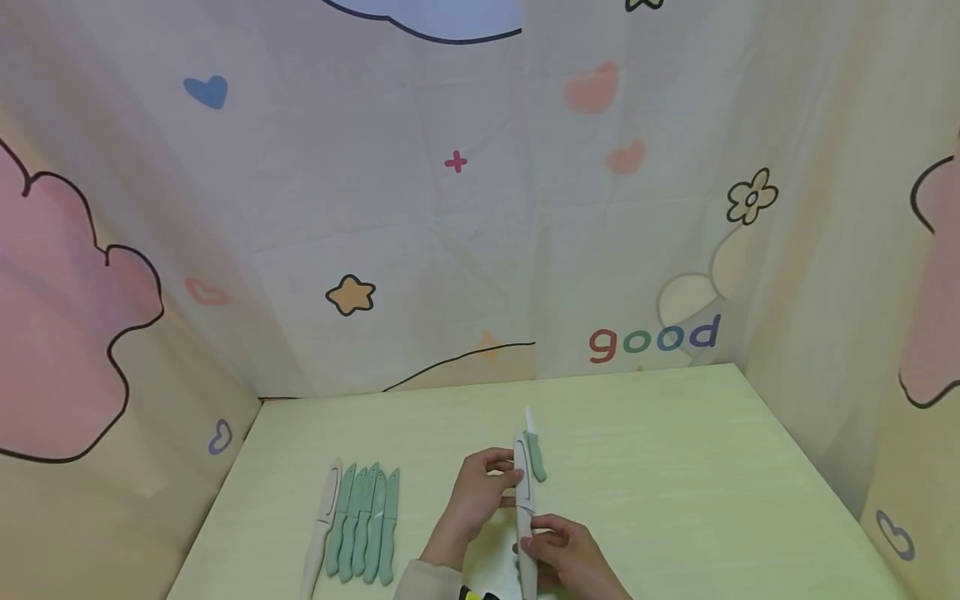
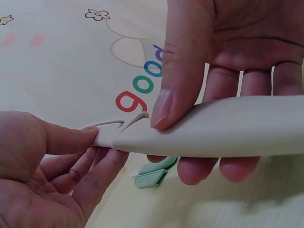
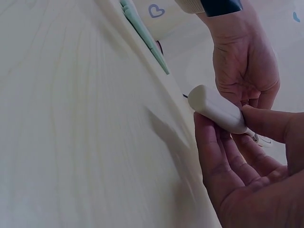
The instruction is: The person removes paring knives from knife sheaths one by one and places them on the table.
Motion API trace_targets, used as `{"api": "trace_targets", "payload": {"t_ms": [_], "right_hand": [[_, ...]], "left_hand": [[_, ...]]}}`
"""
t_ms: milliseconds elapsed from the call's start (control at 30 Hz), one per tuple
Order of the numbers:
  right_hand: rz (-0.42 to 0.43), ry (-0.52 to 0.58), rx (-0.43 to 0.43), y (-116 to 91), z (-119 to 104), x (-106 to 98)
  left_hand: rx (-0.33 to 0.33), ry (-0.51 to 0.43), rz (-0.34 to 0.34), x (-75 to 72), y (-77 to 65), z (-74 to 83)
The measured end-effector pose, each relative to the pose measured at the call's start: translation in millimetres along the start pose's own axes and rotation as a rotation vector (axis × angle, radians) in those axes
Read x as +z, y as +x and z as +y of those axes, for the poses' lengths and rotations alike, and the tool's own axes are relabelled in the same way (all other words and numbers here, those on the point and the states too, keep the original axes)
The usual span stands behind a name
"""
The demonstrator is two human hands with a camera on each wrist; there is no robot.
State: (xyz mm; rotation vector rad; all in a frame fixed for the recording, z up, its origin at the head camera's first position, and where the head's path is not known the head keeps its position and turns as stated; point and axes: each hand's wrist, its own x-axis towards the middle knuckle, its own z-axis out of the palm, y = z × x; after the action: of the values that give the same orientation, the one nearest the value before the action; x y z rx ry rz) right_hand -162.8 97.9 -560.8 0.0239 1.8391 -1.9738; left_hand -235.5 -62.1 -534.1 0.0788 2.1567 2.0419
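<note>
A white knife (image 1: pixel 522 500) in a white sheath is held upright in the head view, tip pointing away. My left hand (image 1: pixel 480 492) pinches the sheath between thumb and fingers. My right hand (image 1: pixel 566 554) grips the handle (image 2: pixel 228 126), thumb on one side and fingers behind it. In the left wrist view, the sheath's mouth meets the handle between the two hands. The right wrist view shows the rounded handle end (image 3: pixel 202 99) raised over the table. Just beyond lies a small green-handled piece (image 1: pixel 536 457) with a narrow white tip.
On the left of the pale table (image 1: pixel 675 483), several green sheathed knives (image 1: pixel 363 525) lie side by side. Another white sheathed knife (image 1: pixel 322 529) lies at the left end of that row. A printed curtain (image 1: pixel 450 233) encloses the back and sides.
</note>
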Motion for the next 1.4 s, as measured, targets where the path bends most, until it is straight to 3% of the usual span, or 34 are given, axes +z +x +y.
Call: {"api": "trace_targets", "payload": {"t_ms": [900, 1400], "right_hand": [[-0.016, -0.069, 0.001, 1.5, -0.1, -1.8], [-0.032, -0.081, 0.006, 0.6, 0.9, 0.2]], "left_hand": [[0.022, 0.005, 0.021, -1.3, -0.9, 0.6], [-0.004, -0.002, 0.036, -4.4, 1.8, -2.4]]}}
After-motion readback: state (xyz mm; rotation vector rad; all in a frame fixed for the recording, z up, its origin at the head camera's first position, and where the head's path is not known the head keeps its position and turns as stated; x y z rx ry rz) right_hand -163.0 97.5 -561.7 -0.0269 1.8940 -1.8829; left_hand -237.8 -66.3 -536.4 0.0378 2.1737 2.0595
